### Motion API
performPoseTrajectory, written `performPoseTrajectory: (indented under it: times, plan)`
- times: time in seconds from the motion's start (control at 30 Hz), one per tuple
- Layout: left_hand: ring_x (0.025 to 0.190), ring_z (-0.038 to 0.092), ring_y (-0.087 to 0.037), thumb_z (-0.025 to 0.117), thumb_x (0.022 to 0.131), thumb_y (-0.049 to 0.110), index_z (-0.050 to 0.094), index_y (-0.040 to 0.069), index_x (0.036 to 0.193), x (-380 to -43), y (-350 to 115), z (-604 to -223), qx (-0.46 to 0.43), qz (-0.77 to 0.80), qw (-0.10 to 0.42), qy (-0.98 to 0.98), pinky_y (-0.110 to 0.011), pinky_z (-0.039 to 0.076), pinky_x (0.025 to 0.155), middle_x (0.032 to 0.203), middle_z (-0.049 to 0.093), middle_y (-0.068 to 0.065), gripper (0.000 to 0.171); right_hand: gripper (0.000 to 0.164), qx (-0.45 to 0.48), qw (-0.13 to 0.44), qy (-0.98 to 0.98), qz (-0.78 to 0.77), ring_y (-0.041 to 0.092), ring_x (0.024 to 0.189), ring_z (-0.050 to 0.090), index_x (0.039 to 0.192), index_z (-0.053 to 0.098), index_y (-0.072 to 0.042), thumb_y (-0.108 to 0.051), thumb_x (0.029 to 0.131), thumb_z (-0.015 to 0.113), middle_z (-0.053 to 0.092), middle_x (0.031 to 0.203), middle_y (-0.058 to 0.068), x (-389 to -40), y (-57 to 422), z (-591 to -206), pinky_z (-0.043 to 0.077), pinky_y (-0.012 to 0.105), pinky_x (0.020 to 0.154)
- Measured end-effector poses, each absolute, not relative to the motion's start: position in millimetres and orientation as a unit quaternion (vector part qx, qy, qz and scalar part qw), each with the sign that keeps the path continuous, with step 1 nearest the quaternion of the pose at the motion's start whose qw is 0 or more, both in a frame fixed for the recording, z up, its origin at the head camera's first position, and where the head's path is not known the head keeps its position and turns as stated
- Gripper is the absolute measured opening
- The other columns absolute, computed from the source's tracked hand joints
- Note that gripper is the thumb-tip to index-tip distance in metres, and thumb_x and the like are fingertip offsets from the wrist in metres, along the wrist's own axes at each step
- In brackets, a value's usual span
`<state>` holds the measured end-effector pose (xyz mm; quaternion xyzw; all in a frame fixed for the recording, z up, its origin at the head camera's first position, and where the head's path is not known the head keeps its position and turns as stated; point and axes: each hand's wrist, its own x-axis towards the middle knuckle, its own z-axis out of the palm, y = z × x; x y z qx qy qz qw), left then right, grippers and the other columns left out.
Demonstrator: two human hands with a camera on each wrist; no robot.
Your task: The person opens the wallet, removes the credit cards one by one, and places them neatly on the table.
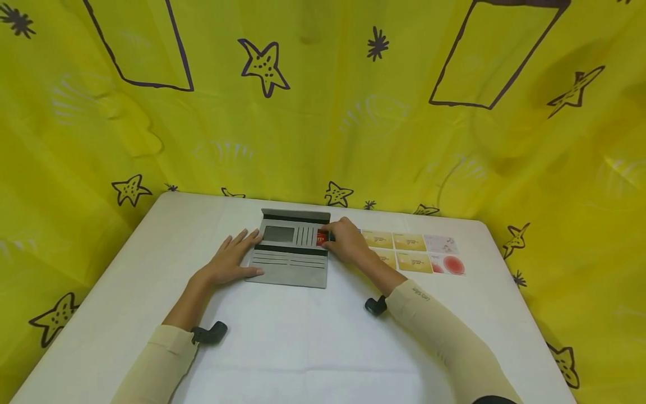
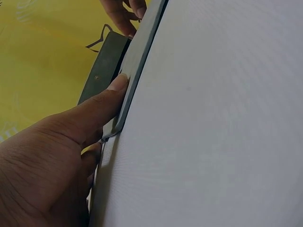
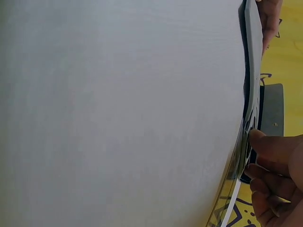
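Observation:
A grey long wallet (image 1: 286, 276) lies unfolded on the white table, its card slots facing up and its back flap raised. My left hand (image 1: 228, 264) rests along its left side with the fingers spread; in the left wrist view the thumb (image 2: 116, 87) lies over the wallet's edge. At the right end of the upper slots sits a red card (image 1: 321, 239) with white lettering, partly inside the wallet. My right hand (image 1: 348, 242) pinches the card's outer end between thumb and curled fingers, which hide part of it. In the right wrist view its fingertips meet at the wallet's side.
Right of the wallet, several yellow cards (image 1: 410, 242) lie in two rows, with a pale purple card (image 1: 441, 243) and a red-and-white card (image 1: 448, 264) at the end. A yellow curtain (image 1: 313, 129) with starfish drawings hangs behind the white table (image 1: 303, 342).

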<state>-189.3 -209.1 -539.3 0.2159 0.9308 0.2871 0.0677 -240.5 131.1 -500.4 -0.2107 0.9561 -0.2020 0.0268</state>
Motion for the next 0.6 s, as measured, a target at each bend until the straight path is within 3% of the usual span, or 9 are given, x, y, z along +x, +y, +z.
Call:
performPoseTrajectory:
  times: [0.27, 0.6]
  plan:
    - [0.16, 0.009, -0.039, 0.081, 0.09, 0.046, 0.038, 0.004, 0.162, -191.2, -208.2, -538.7, 0.214, 0.284, 0.063, 0.932, -0.06, -0.002, 0.126, 0.172, 0.024, -0.016, 0.094, 0.049, -0.201, 0.043, 0.951, -0.23, 0.028, 0.111, 0.053, 0.14, 0.068, -0.004, -0.02, 0.095, 0.081, 0.067, 0.123, 0.013, -239.5, 133.9, -499.3, 0.052, 0.039, 0.096]
    - [0.159, 0.01, -0.042, 0.08, 0.09, 0.047, 0.039, 0.003, 0.162, -188.7, -206.9, -539.6, 0.218, 0.29, 0.059, 0.93, -0.062, -0.002, 0.125, 0.171, 0.026, -0.019, 0.094, 0.05, -0.211, 0.045, 0.951, -0.224, 0.027, 0.107, 0.055, 0.137, 0.07, -0.004, -0.02, 0.092, 0.085, 0.067, 0.116, 0.012, -242.0, 132.4, -497.7, 0.053, 0.039, 0.092]
